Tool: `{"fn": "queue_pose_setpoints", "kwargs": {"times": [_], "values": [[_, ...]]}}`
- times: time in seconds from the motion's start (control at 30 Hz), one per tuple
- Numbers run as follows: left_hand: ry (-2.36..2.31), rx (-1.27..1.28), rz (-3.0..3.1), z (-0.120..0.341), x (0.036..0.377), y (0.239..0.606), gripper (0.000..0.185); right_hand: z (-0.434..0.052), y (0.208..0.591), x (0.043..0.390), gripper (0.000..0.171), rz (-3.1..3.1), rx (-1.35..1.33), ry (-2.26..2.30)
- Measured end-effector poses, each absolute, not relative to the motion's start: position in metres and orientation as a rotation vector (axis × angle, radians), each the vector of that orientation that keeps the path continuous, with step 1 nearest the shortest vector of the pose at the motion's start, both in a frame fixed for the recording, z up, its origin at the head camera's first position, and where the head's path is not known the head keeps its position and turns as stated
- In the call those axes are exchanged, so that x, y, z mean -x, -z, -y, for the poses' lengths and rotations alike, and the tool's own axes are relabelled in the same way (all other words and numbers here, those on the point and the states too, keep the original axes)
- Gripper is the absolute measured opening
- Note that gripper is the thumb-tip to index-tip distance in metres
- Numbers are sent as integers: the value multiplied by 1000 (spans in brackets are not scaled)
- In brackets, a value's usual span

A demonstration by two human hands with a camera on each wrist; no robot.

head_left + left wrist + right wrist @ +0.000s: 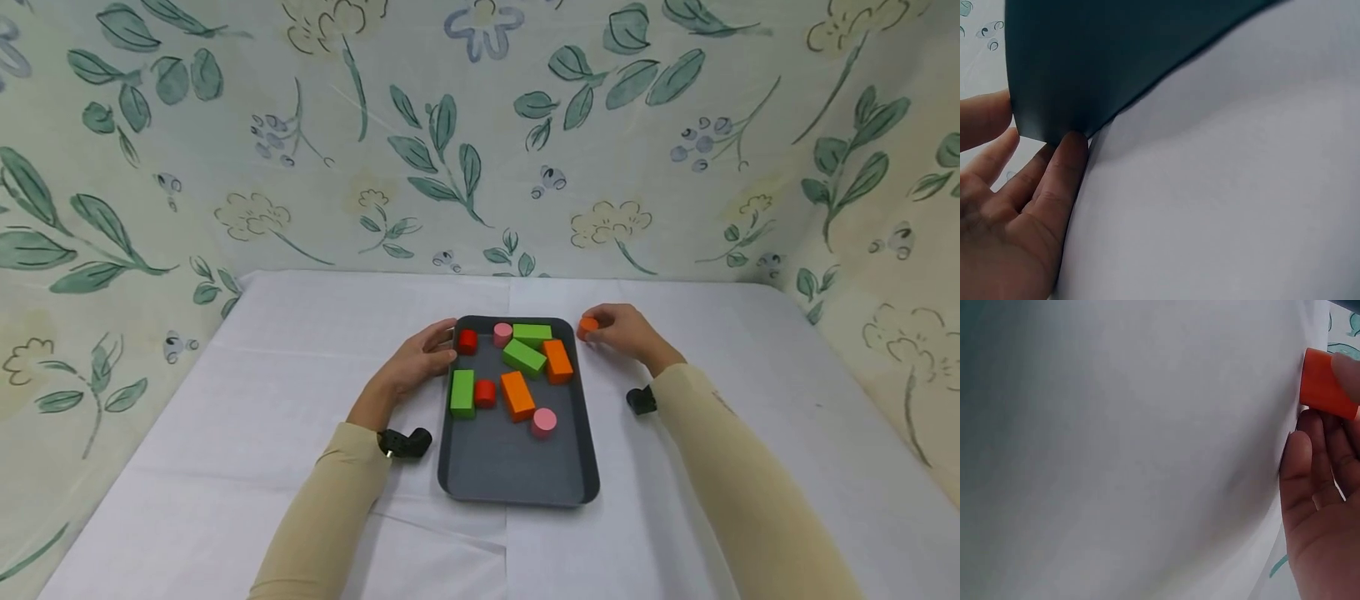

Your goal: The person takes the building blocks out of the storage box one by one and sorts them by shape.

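Note:
A dark grey tray [517, 475] lies in the middle of the white table and holds green, orange, red and pink blocks. My left hand [420, 360] rests against the tray's far left edge, fingers straight along the rim [1060, 94]. My right hand [626, 332] sits just right of the tray's far corner and pinches a small orange block [587, 326] at the fingertips. In the right wrist view the orange block [1325, 384] shows above the tablecloth, held by a finger on its top right.
White cloth [262, 400] covers the table on both sides of the tray. A floral backdrop [480, 142] rises behind and at both sides. Inside the tray lie a green block [462, 392], an orange block [517, 395] and a pink cylinder [543, 422].

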State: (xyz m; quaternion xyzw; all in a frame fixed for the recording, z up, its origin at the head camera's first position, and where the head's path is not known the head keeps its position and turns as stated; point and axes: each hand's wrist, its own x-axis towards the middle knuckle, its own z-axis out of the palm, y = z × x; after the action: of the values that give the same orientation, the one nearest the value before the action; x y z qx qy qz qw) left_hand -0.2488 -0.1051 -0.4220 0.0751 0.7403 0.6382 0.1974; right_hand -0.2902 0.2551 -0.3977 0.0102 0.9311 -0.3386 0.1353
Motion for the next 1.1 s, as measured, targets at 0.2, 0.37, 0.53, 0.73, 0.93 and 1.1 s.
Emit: {"fn": "queue_pose_setpoints", "kwargs": {"times": [0.2, 0.37, 0.53, 0.73, 0.93, 1.1], "values": [[-1797, -214, -2063, 105, 248, 421, 65, -256, 395, 292, 45, -2672, -30, 949], [-1797, -215, -2056, 106, 248, 421, 65, -257, 395, 293, 45, -2662, -40, 955], [-1804, -226, -2060, 107, 249, 422, 65, -257, 396, 292, 45, -2669, -17, 967], [-1788, -221, -2058, 106, 247, 423, 65, -260, 391, 290, 59, -2641, 49, 909], [-1786, -200, -2072, 105, 249, 422, 65, -261, 373, 289, 70, -2670, 139, 780], [-1781, -202, -2073, 106, 249, 423, 65, -248, 354, 284, 59, -2810, 236, 710]]}}
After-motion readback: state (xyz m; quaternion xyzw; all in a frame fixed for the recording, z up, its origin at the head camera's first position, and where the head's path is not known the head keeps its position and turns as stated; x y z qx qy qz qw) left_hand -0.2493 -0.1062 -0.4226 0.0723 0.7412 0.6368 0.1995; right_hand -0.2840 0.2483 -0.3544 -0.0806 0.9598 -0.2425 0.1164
